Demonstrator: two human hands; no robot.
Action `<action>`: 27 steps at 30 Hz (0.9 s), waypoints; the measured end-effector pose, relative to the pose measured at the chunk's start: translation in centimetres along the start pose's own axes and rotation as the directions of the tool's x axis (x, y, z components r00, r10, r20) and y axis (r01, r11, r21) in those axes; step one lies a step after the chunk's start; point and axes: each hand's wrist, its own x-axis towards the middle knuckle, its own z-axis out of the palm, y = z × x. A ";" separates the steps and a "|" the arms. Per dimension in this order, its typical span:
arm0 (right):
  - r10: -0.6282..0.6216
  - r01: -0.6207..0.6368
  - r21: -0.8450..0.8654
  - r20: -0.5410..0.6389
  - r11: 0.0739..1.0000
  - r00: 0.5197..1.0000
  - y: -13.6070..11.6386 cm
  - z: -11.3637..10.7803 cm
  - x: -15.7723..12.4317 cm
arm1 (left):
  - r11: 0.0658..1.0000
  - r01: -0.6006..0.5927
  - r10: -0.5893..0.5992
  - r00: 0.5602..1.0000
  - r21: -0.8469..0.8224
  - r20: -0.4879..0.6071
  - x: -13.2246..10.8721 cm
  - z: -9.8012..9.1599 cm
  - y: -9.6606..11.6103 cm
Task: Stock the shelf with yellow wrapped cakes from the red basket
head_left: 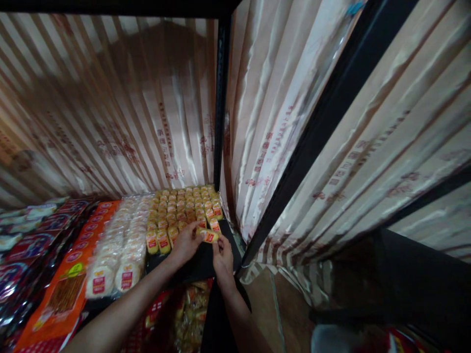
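Observation:
Both of my hands hold one small yellow wrapped snack cake point(209, 237) with a red label, just above the shelf. My left hand point(186, 243) pinches its left end, while the fingers of my right hand point(222, 256) close on its right end. Behind them, rows of the same yellow wrapped cakes point(180, 198) stand packed together in the shelf corner. One labelled cake point(215, 225) sits just beyond my right fingertips. Part of the front rows is hidden by my left hand.
Clear-wrapped white round cakes point(127, 277) line up left of the yellow ones. Beside them lie orange snack bags point(61, 294) and dark shiny packets point(33, 250). Black shelf posts point(294, 176) and pleated curtains point(176, 98) enclose the corner. More wrapped goods point(191, 314) lie on a lower level.

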 end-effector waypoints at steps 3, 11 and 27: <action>-0.165 0.153 -0.183 -0.053 0.971 0.985 -0.4 0.0 0.0 | 0.990 -0.082 0.084 0.996 0.111 -0.014 1.9 0.1 0.6; -0.394 0.365 -0.363 -0.006 0.857 0.919 -2.3 -0.4 1.9 | 0.930 -0.241 0.231 0.971 0.277 0.069 6.2 0.6 4.1; -0.340 0.329 -0.328 0.025 0.885 0.940 -0.5 0.6 5.5 | 0.839 -0.344 0.263 0.935 0.421 0.238 10.9 4.1 5.1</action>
